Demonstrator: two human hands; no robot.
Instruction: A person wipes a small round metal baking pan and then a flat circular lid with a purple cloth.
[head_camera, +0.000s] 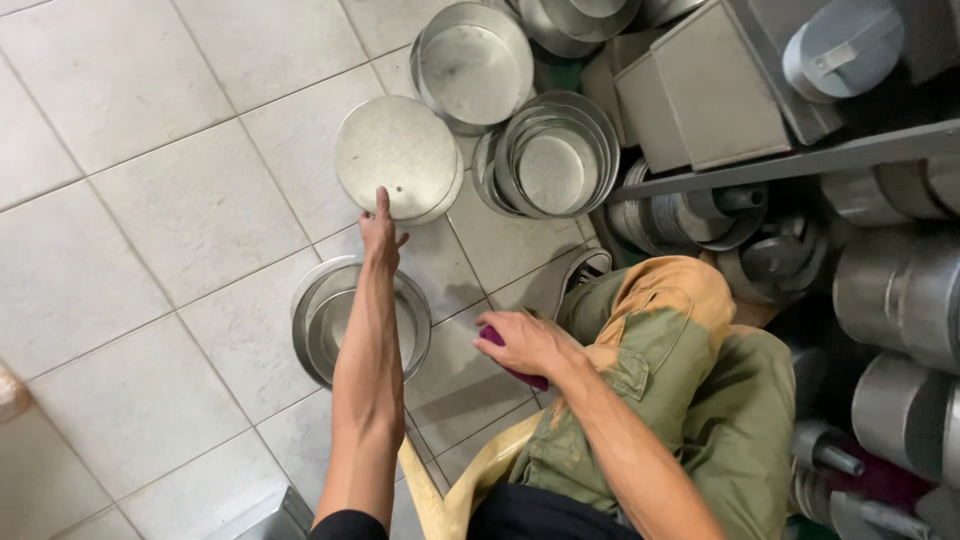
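Observation:
My left hand reaches forward over the tiled floor, its fingertips touching the near rim of an upside-down round metal pan. Its fingers are stretched out and hold nothing. My right hand rests near my knee, closed on a small purple object that is mostly hidden under the fingers. Under my left forearm sits a stack of nested round metal pans.
More round pans stand beyond: one open pan and a nested stack. A metal shelf at right carries rectangular tins, with many cylindrical tins below. I sit on a yellow stool; my shoe is beside the shelf.

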